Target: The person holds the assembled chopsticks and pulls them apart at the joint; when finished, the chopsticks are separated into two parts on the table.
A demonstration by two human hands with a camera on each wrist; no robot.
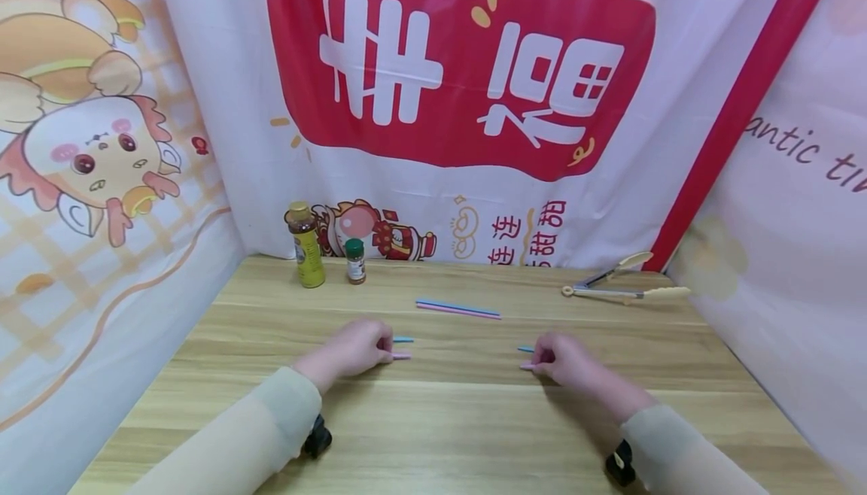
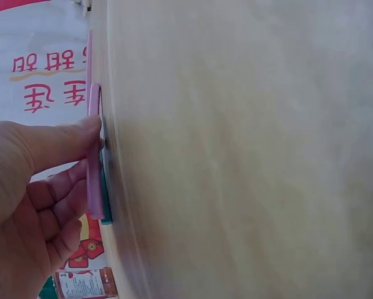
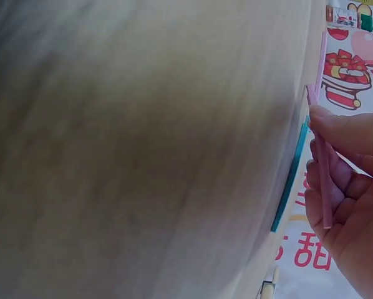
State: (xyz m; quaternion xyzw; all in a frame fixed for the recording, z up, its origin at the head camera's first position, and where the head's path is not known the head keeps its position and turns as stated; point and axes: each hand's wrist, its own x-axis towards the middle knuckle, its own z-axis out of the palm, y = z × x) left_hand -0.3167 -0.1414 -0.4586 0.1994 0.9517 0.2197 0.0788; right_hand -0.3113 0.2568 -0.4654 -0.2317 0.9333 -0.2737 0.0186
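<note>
My left hand (image 1: pixel 362 346) is low over the left middle of the wooden table (image 1: pixel 447 435). Its thumb and fingers pinch a short pink straw piece (image 2: pixel 95 187), with a teal straw piece (image 1: pixel 403 340) lying just beyond it. Opposite, my right hand (image 1: pixel 565 361) pinches another short pink straw piece (image 3: pixel 324 180) between thumb and fingertips. Close beside that one, a second teal straw piece (image 3: pixel 289 180) rests on the table, partly covered by the hand in the head view. A gap of bare wood separates the two hands.
Farther back lie two longer straws, one blue (image 1: pixel 457 307) and one pink (image 1: pixel 460 311), side by side. A yellow-labelled bottle (image 1: pixel 310 250) and a green-capped jar (image 1: pixel 355 262) stand at the back left. Tongs (image 1: pixel 609 291) lie at the back right, before the printed curtain (image 1: pixel 596 213).
</note>
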